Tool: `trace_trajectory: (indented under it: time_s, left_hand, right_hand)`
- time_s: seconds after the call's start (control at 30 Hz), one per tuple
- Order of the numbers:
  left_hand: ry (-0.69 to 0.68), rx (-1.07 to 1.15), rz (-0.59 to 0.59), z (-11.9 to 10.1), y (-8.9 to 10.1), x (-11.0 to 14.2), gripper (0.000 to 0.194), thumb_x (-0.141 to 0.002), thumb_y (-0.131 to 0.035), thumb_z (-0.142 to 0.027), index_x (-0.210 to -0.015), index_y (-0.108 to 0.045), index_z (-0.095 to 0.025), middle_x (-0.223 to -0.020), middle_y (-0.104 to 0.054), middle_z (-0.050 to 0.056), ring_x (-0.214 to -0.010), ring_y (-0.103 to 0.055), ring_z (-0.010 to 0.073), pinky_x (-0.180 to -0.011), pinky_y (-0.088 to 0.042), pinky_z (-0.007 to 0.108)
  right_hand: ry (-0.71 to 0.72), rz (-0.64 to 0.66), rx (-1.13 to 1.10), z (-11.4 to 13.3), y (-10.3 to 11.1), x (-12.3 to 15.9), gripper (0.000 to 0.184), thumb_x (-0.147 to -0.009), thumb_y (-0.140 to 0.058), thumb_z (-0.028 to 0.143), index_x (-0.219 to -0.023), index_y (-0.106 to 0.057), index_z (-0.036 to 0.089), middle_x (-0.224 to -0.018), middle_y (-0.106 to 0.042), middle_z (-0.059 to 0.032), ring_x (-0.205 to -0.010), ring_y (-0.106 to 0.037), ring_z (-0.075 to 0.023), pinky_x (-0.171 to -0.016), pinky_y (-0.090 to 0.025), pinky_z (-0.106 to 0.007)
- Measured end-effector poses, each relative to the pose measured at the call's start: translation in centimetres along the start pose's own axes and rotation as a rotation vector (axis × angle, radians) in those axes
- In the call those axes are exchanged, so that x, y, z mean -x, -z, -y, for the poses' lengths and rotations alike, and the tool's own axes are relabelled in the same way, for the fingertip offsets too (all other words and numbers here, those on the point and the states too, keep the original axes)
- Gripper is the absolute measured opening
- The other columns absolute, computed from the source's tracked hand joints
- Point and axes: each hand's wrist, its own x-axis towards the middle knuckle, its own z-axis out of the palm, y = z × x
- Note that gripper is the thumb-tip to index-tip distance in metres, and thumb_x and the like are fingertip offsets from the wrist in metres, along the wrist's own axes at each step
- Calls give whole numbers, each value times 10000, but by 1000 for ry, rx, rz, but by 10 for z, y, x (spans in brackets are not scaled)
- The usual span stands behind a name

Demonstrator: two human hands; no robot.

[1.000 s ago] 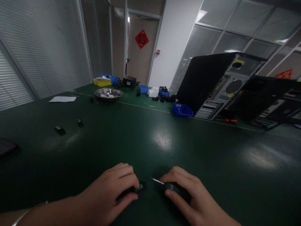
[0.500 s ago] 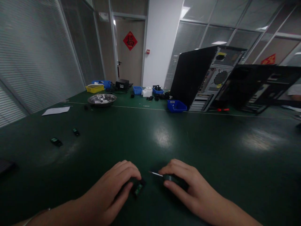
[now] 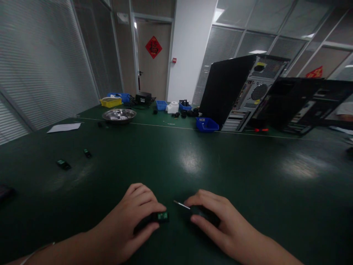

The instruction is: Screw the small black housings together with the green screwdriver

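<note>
Between the thumb and fingers of my left hand is a small black module with a green circuit board, its green end showing at the fingertips. My right hand is wrapped round the dark handle of a screwdriver. Its thin metal shaft points left and slightly up, its tip a short way apart from the module. Two similar small modules lie on the table to the left, one nearer and one farther.
On the green table, a metal bowl, a white paper and a yellow basket stand far left. A blue bin sits beside a black computer case. A dark object lies at the left edge.
The module in my left hand has turned from slanted to nearly level, with its green board facing up. My right hand and the screwdriver have shifted only slightly.
</note>
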Motion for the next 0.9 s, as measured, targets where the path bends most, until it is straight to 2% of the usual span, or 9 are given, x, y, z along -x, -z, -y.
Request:
trace_trajectory:
  time_s: [0.13,0.47,0.57,0.67,0.7,0.77,0.83,0.87,0.9]
  left_hand:
    - [57,11,-42,-2,-3,0,287,-807,-584,-72,-1040,-629,-234,-958,-648,26,-917,-548,207,-894,-376,374]
    - [56,39,28,-3,-3,0,250,-826,-582,-84,-1020,-637,-233,-915,-627,19,-892,-543,192,-875,-378,342]
    - [58,33,36,-3,-3,-1,257,-832,-577,-92,-1032,-637,-241,-916,-625,15,-895,-542,190,-869,-380,331]
    - [66,24,46,-3,-1,-1,256,-845,-567,-108,-1043,-636,-256,-928,-630,10,-901,-548,190,-847,-396,312]
    - [70,22,46,-3,-1,-1,265,-848,-566,-117,-1060,-631,-262,-938,-633,8,-904,-554,190,-846,-402,308]
    - [73,22,26,-1,-2,0,318,-856,-569,-137,-1139,-603,-279,-960,-642,5,-914,-569,190,-865,-413,306]
    - [67,24,-15,3,-7,4,406,-859,-577,-157,-1236,-549,-302,-975,-649,0,-926,-584,192,-892,-420,310]
    - [66,26,-48,6,-12,6,444,-855,-584,-166,-1270,-524,-313,-975,-651,-3,-933,-589,195,-903,-422,314]
    - [67,30,-83,9,-17,8,471,-850,-593,-176,-1290,-509,-322,-971,-652,-5,-942,-592,200,-913,-422,319]
  right_hand:
    - [9,78,63,0,-3,0,175,-956,-537,216,-1080,-659,218,-942,-643,-42,-869,-596,-174,-780,-473,-299]
    - [1,118,85,1,-3,-2,189,-915,-575,175,-1070,-677,210,-940,-645,-51,-877,-585,-186,-794,-454,-313]
    - [4,130,5,3,-3,-2,218,-911,-580,180,-1100,-685,206,-938,-646,-58,-867,-582,-187,-790,-451,-316]
    - [-58,91,-189,1,-6,-1,192,-916,-601,234,-1073,-707,207,-936,-646,-57,-866,-582,-182,-787,-442,-309]
    - [-101,53,-294,-1,-7,-2,186,-917,-611,275,-1054,-714,204,-911,-642,-51,-841,-579,-175,-760,-440,-297]
    - [-211,-103,-572,-6,-9,-4,231,-912,-623,372,-1040,-709,201,-819,-609,-26,-732,-543,-144,-654,-418,-258]
    - [-301,-457,-923,-13,-9,-7,286,-917,-587,436,-1069,-667,208,-772,-546,3,-592,-454,-101,-513,-351,-214]
    - [-332,-640,-1040,-18,-7,-9,268,-905,-598,433,-1046,-650,211,-770,-521,13,-575,-432,-94,-493,-340,-206]
    - [-356,-768,-1107,-22,-5,-10,248,-882,-626,419,-1017,-636,212,-764,-508,19,-568,-423,-91,-486,-339,-200]
